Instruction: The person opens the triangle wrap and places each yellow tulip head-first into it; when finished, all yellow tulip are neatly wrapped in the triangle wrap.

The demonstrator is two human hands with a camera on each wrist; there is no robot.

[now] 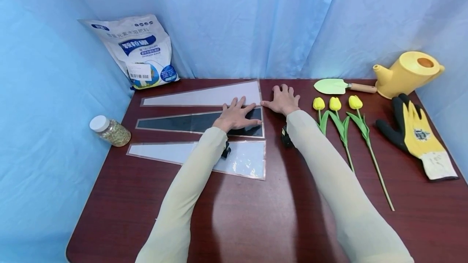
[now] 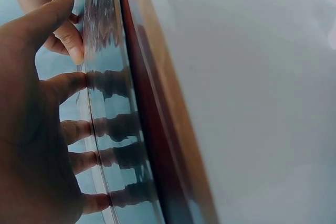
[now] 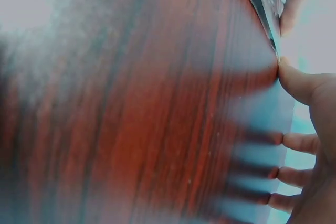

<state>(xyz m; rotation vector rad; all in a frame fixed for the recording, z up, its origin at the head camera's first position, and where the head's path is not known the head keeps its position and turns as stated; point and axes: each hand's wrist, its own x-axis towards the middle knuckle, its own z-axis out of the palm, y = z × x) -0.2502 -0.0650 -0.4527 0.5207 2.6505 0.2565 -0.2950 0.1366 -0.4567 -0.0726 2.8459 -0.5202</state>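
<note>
Black and shiny, a strip (image 1: pixel 172 124) lies mid-frame in the head view, between two white strips (image 1: pixel 208 95). Both arms (image 1: pixel 183 194) stretch up the frame. The left hand (image 1: pixel 237 116) rests on the black strip; the right hand (image 1: pixel 283 101) is beside the top white one. Left wrist view: spread fingertips (image 2: pixel 77 81) touch a strip at left. Right wrist view: fingers (image 3: pixel 299 176) apart at right, thumb (image 3: pixel 296 83) at a strip's corner, other tips on the brown table (image 3: pixel 147 135).
</note>
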